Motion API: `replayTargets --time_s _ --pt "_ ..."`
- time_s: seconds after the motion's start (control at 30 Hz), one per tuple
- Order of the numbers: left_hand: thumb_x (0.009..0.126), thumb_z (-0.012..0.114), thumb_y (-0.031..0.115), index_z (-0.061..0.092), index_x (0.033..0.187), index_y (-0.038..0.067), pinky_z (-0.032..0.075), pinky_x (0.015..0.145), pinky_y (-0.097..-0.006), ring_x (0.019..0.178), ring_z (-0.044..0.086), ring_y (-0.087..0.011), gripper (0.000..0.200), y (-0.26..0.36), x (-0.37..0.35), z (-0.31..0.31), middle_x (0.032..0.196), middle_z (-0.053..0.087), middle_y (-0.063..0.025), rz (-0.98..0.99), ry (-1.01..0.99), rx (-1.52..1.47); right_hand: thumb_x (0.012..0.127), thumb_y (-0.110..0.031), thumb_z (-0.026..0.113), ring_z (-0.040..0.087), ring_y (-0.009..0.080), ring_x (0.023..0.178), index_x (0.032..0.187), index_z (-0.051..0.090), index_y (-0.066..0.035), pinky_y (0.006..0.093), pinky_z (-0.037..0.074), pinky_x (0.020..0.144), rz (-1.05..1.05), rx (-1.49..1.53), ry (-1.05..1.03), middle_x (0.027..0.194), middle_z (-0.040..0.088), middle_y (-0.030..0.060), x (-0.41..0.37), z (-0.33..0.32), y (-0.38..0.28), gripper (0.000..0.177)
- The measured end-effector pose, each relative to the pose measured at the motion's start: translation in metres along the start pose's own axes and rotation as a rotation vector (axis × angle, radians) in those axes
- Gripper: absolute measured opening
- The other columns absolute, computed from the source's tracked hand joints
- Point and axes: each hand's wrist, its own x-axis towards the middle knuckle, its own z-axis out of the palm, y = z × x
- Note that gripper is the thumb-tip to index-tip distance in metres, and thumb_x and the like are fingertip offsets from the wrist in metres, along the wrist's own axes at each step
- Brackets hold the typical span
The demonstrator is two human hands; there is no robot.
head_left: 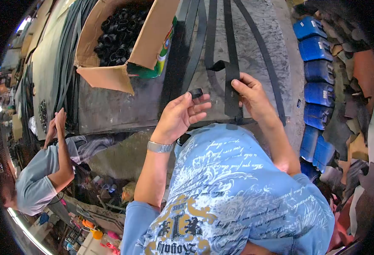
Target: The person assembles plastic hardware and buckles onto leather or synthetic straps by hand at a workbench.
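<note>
My left hand, a metal watch on its wrist, pinches a small black loop between thumb and forefinger, with the other fingers loosely curled. To its right, my right hand grips a black strap near its end, thumb on top. That strap hangs toward the table's near edge, and a folded piece of strap shows beside it. Farther left, an open cardboard box holds many similar black loops.
More black straps run along the grey worktable. At the left a co-worker has both hands at a bundle of straps. Blue jerrycans line the right side, near leather scraps.
</note>
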Motion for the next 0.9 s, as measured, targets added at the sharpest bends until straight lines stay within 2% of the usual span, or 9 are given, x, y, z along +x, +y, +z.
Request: replayTargets --time_s 0.17,0.37,0.47,0.57,0.67,0.73,0.77,0.8,0.9 --pt "0.103 0.043 0.028 0.048 0.130 -0.002 0.059 0.085 -0.0331 0.108 0.063 -0.0230 0.041 -0.004 -0.001 -0.004 0.129 0.056 -0.0183 0.013 -0.005 0.008 0.090 -0.025 0.066 0.057 0.0024 0.066 0.109 0.065 -0.007 0.0184 0.043 0.051 0.021 -0.031 -0.018 0.089 0.066 -0.0024 0.002 0.000 -0.002 0.026" --pt "0.102 0.046 0.030 0.048 0.131 0.000 0.058 0.085 -0.0334 0.111 0.062 -0.0232 0.042 -0.003 -0.003 -0.007 0.129 0.056 -0.0158 0.021 -0.028 0.029 0.092 -0.020 0.063 0.062 0.0088 0.086 0.114 0.062 -0.003 0.0237 0.051 0.072 -0.012 0.012 -0.055 0.099 0.068 0.0044 0.008 0.009 -0.003 0.028" --pt "0.101 0.047 0.032 0.049 0.130 0.000 0.056 0.090 -0.0370 0.113 0.060 -0.0246 0.043 -0.001 -0.009 -0.002 0.130 0.056 -0.0157 0.005 -0.003 0.088 0.092 -0.016 0.060 0.063 0.0140 0.093 0.117 0.059 0.000 0.0282 0.052 0.082 -0.025 0.029 -0.108 0.105 0.068 0.0090 0.017 0.015 0.002 0.030" --pt "0.100 0.048 0.033 0.050 0.128 0.000 0.052 0.095 -0.0403 0.113 0.060 -0.0240 0.044 -0.005 -0.020 0.005 0.127 0.057 -0.0135 0.005 -0.043 0.112 0.092 -0.013 0.060 0.063 0.0156 0.096 0.122 0.054 0.003 0.0292 0.052 0.083 -0.058 0.011 -0.177 0.109 0.067 0.0121 0.032 0.032 0.027 0.034" --pt "0.099 0.052 0.032 0.051 0.127 -0.001 0.049 0.097 -0.0407 0.110 0.059 -0.0214 0.043 -0.018 -0.029 -0.012 0.125 0.057 -0.0108 0.002 -0.042 0.240 0.091 -0.014 0.062 0.060 0.0204 0.104 0.136 0.038 0.006 0.0324 0.049 0.090 -0.056 -0.065 -0.249 0.111 0.066 0.0166 0.037 0.058 0.059 0.054" --pt "0.097 0.058 0.028 0.055 0.123 -0.001 0.049 0.093 -0.0362 0.102 0.058 -0.0154 0.040 -0.020 -0.040 -0.013 0.116 0.058 -0.0056 -0.017 0.062 0.242 0.091 -0.019 0.063 0.057 0.0215 0.109 0.139 0.032 0.006 0.0340 0.046 0.094 0.136 0.023 -0.278 0.113 0.066 0.0180 0.027 0.069 0.063 0.063" --pt "0.096 0.060 0.027 0.057 0.121 -0.001 0.049 0.090 -0.0334 0.100 0.058 -0.0141 0.038 -0.022 -0.047 -0.019 0.115 0.058 -0.0045 -0.016 0.083 0.245 0.096 -0.021 0.058 0.063 0.0201 0.099 0.146 0.017 0.002 0.0316 0.053 0.081 0.192 -0.056 -0.353 0.116 0.063 0.0172 0.031 0.071 0.065 0.068" --pt "0.095 0.061 0.026 0.060 0.119 0.000 0.048 0.086 -0.0306 0.098 0.057 -0.0127 0.036 -0.024 -0.053 -0.023 0.114 0.058 -0.0033 -0.016 0.105 0.248 0.096 -0.027 0.059 0.063 0.0183 0.095 0.142 0.028 0.000 0.0286 0.051 0.072 0.247 -0.054 -0.349 0.113 0.064 0.0136 0.024 0.069 0.063 0.062" --pt "0.093 0.064 0.022 0.064 0.111 -0.003 0.046 0.081 -0.0277 0.091 0.056 -0.0122 0.031 -0.025 -0.066 -0.031 0.108 0.055 -0.0027 0.017 0.203 0.659 0.095 -0.032 0.059 0.062 0.0165 0.089 0.126 0.049 -0.002 0.0278 0.049 0.068 0.335 -0.160 -0.426 0.105 0.067 0.0085 0.029 0.049 0.082 0.045"
